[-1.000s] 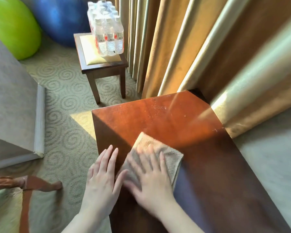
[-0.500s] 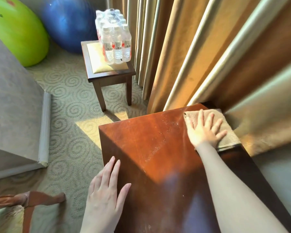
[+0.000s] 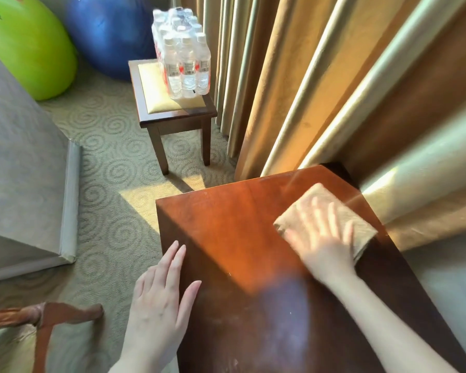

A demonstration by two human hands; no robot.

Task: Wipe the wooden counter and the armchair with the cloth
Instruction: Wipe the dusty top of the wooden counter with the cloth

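The reddish wooden counter (image 3: 234, 227) fills the lower right, its far half lit by sun. A folded beige cloth (image 3: 361, 227) lies on its right side near the curtain. My right hand (image 3: 320, 238) presses flat on the cloth, fingers spread and blurred by motion. My left hand (image 3: 162, 294) rests flat on the counter's left edge, fingers together, holding nothing. The armchair's wooden arm (image 3: 46, 316) shows at the bottom left.
Heavy gold curtains (image 3: 320, 90) hang right behind the counter. A small stool (image 3: 172, 117) carries a pack of water bottles (image 3: 183, 55). Green (image 3: 30, 49) and blue (image 3: 111, 33) exercise balls sit at the back. A grey bed corner (image 3: 24, 184) stands at left on patterned carpet.
My right hand swept the cloth from the near middle of the counter to its far right corner, then drew it back toward me along the right side. The left hand stayed put.
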